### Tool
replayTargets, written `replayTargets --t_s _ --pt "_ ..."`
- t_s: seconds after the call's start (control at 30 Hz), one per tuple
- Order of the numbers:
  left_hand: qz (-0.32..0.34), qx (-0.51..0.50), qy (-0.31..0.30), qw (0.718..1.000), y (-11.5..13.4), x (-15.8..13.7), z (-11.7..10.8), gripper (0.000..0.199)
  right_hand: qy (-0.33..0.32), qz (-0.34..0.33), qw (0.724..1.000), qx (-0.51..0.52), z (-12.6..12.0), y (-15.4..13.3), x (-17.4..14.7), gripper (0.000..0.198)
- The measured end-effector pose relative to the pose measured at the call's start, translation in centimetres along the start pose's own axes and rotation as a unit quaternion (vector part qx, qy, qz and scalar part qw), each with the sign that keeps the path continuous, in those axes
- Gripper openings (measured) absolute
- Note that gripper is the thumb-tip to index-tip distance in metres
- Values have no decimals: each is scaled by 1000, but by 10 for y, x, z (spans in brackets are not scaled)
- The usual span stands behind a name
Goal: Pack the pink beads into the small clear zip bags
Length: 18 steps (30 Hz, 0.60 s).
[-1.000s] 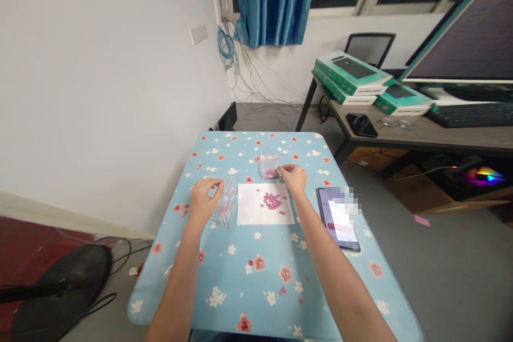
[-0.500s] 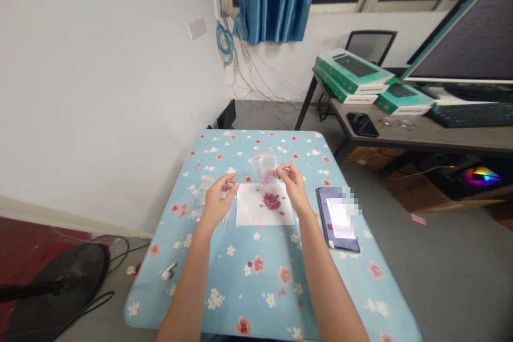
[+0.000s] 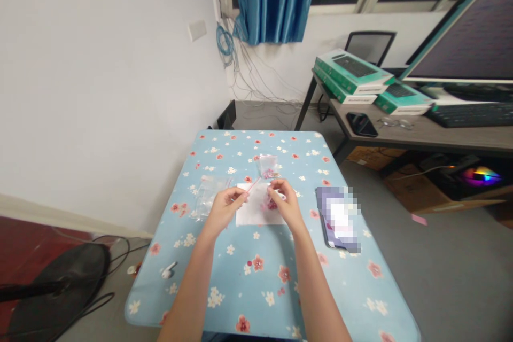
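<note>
My left hand [image 3: 229, 204] is closed in a pinch on a small clear zip bag [image 3: 254, 185] with a thin pink seal line, held over a white sheet of paper [image 3: 248, 218]. My right hand [image 3: 285, 202] is also pinched, close to the bag's other side; what its fingertips hold is too small to make out. Dark pink beads [image 3: 272, 204] lie on the sheet, partly hidden by the right hand. Just past the sheet rests another clear zip bag [image 3: 267, 164] with pink beads at its bottom. More clear bags [image 3: 209, 192] lie left of the sheet.
A flowered blue table [image 3: 240, 288] carries all this. A tablet [image 3: 326, 224], partly pixelated, lies at its right side and a white earbud [image 3: 168, 271] at front left. Keyboard boxes [image 3: 352, 72] and a phone [image 3: 362, 124] are on the desk to the right.
The bag near my right hand now lies flat beyond the sheet, and that hand has come back over the beads. My left hand has moved rightward from the loose bags, with a bag pinched in it.
</note>
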<state>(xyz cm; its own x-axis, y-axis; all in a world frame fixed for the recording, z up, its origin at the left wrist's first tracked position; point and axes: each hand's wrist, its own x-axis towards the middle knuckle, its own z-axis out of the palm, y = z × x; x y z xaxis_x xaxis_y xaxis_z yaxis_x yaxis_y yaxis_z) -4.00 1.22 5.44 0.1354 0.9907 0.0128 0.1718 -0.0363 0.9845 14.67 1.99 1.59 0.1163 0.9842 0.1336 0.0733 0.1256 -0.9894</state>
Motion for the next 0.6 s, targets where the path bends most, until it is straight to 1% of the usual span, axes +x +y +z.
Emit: replayTargets --t_s 0.07,0.1,0.2,0.33,0.43,0.5,0.6 --pt "15 15 16 1000 -1 -2 1 25 42 -47 995 -78 0 -7 -4 16" --pt "25 31 23 999 0 -4 2 23 41 -62 992 -102 0 -12 -8 16" --pt "69 106 38 991 6 -10 4 17 0 -87 987 -134 3 -29 -20 23" --pt "143 222 28 964 19 -18 11 12 -39 -73 984 -159 8 -44 -30 23" --pt "186 306 41 933 22 -22 16 14 -38 -60 983 -172 10 -44 -32 22" --pt "207 340 47 916 20 -24 19 15 -29 -54 983 -174 10 -41 -32 23" --pt "229 364 53 901 16 -27 21 16 -23 -45 982 -180 10 -38 -32 22"
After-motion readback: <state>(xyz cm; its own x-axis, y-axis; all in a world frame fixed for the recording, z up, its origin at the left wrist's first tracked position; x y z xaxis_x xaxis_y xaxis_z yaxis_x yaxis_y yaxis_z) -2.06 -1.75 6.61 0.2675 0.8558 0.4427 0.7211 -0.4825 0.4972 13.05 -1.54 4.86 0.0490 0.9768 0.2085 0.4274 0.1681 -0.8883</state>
